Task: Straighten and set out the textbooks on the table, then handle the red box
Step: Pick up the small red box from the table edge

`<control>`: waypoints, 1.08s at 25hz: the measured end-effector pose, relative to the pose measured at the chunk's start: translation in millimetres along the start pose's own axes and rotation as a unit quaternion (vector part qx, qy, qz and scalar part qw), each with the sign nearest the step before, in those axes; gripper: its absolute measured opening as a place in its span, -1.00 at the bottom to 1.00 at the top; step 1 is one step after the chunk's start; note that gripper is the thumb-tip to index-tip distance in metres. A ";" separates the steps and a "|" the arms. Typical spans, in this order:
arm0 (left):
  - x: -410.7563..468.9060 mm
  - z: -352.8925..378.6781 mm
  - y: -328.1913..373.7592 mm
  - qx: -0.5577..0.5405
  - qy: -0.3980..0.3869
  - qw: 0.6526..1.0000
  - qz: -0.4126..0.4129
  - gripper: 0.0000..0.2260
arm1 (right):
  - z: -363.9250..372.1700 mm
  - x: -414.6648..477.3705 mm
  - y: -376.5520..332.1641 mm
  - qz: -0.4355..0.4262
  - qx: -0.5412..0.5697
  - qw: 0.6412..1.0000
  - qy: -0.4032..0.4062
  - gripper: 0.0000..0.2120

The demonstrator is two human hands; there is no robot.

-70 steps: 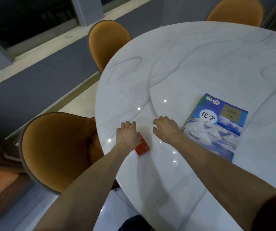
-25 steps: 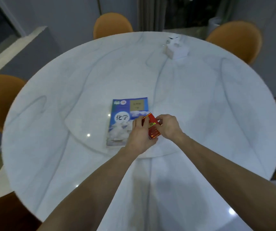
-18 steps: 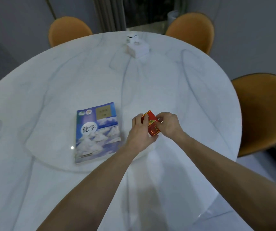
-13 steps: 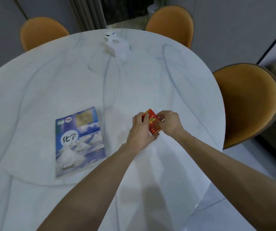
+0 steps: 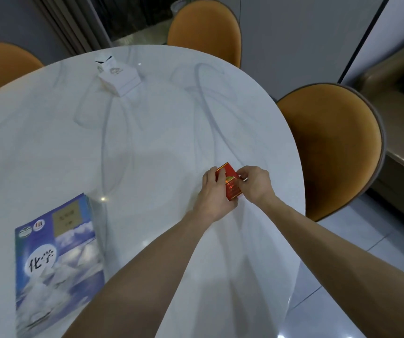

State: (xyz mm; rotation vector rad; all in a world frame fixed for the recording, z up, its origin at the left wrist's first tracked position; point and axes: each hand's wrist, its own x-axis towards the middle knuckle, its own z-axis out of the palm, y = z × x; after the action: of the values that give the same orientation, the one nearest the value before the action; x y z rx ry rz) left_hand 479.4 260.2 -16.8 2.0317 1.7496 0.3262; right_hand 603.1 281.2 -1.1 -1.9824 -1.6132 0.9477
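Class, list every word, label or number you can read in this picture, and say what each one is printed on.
"化学": large characters on the textbook cover.
Textbook's tan label and round logos: too small to read.
Red box, held in both hands: gold print too blurred to read.
White box: emblem only, unreadable.

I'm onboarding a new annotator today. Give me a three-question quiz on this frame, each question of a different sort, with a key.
1. True or false: the red box lies flat on the table, untouched.
2. Which hands grip the red box? A) left hand only B) right hand only C) both
3. Fill in: the blue textbook lies to the person's ____ of the hands.

Key: 1 false, it is held between both hands. 2 C. 3 left.
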 end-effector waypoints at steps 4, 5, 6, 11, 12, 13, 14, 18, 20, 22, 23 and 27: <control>31.8 23.0 4.7 -0.001 -0.011 1.000 0.000 -0.24 | 1.4 30.6 25.6 0.023 0.026 0.999 0.014 -0.78; 37.4 27.0 5.1 -0.001 -0.015 1.000 -0.003 -0.23 | 2.7 36.4 30.3 0.030 0.033 0.999 0.016 -0.79; 44.5 30.8 5.7 0.002 -0.019 1.000 -0.004 -0.22 | 3.7 43.6 34.7 0.034 0.040 0.998 0.020 -0.80; 67.2 38.6 3.8 0.005 -0.040 0.999 -0.011 -0.22 | 10.8 65.1 44.6 0.045 0.055 0.997 0.022 -0.81; 70.5 39.7 2.6 0.008 -0.043 0.999 -0.013 -0.22 | 12.2 68.7 46.0 0.048 0.059 0.997 0.020 -0.82; 73.2 40.3 1.4 0.011 -0.049 0.999 -0.016 -0.22 | 14.0 71.7 46.9 0.050 0.061 0.997 0.018 -0.82; 74.9 41.1 -0.4 0.012 -0.054 0.998 -0.018 -0.22 | 16.0 73.7 47.3 0.050 0.060 0.997 0.014 -0.82; 79.5 46.1 -4.2 0.019 -0.066 0.997 -0.018 -0.21 | 20.1 77.5 49.8 0.052 0.051 0.997 0.007 -0.81; 82.1 47.9 -5.3 0.019 -0.069 0.997 -0.016 -0.22 | 20.5 79.3 50.7 0.055 0.046 0.997 0.008 -0.81; 84.3 48.8 -5.0 0.023 -0.068 0.997 -0.012 -0.24 | 19.6 81.9 49.9 0.056 0.038 0.998 0.008 -0.81; 84.9 48.6 -4.8 0.022 -0.068 0.997 -0.013 -0.24 | 19.5 82.4 48.6 0.058 0.035 0.998 0.009 -0.81; 85.4 46.5 -4.6 0.018 -0.072 0.997 -0.011 -0.23 | 18.9 83.0 46.5 0.056 0.017 0.998 0.002 -0.80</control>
State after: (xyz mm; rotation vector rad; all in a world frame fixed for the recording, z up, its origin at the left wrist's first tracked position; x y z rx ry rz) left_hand 511.0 336.4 -68.5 2.0056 1.7000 0.1376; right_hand 629.4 348.0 -66.3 -2.0684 -1.4866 1.0039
